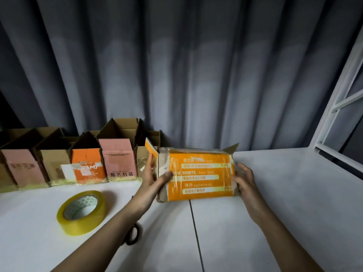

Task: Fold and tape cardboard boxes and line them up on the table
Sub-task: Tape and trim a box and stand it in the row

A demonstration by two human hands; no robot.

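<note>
A person is holding an orange-printed cardboard box (198, 174) between both hands over the white table (294, 193), just right of centre and near the far edge. The left hand (152, 176) is gripping the box's left end, with the thumb lying across the orange face and the fingers wrapping behind the edge. The right hand (242, 178) is clasping the right end, fingers curling round the side. Shiny clear tape is showing across the orange face, so this box appears to be already folded and sealed on that side; short brown flaps are sticking up at its far corners.

Along the far left of the table, in front of the grey curtain (176, 65), a row of assembled cardboard boxes (78, 160) is standing with top flaps open: pink, plain brown and orange ones, touching or nearly touching side by side. The held box is sitting just beside the right end of that row, which suggests it is being placed as the next one in line.

A large roll of yellowish clear packing tape (81, 212) is lying on the near left of the table, and a dark pair of scissors (132, 234) is partly hiding under the left forearm.

Judging from this, several boxes are done and this one is close to joining them. No flat, unfolded boxes are showing, so how many are left cannot be told.
</note>
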